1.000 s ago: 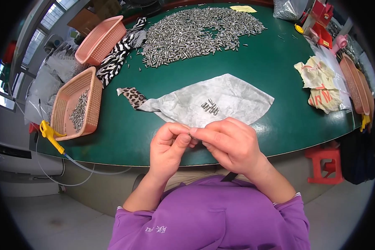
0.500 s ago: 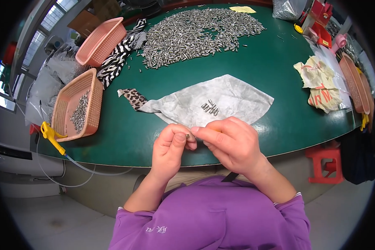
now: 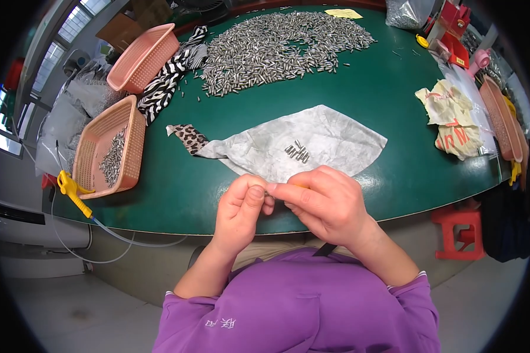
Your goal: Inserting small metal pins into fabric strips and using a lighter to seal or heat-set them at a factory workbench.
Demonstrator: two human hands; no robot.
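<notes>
My left hand [image 3: 241,209] and my right hand [image 3: 327,203] meet over the near edge of the green table [image 3: 388,88], fingertips pinched together on a small part that the fingers mostly hide; a bit of orange shows in my right hand. Just beyond them lies a crumpled grey-white cloth [image 3: 300,144] with a few small metal pins [image 3: 297,152] on it. A large heap of metal pins [image 3: 277,50] covers the far middle of the table.
A pink basket [image 3: 109,150] holding some pins sits at the left, a second pink basket [image 3: 141,56] behind it. A zebra-striped cloth [image 3: 168,82], a leopard scrap [image 3: 185,136], yellow-white rags [image 3: 453,120], a yellow air nozzle with hose [image 3: 70,188] and a red stool [image 3: 459,232] are around.
Both hands have shifted slightly toward me and lower over the table edge, fingers still working together on the small part. Nothing else has moved.
</notes>
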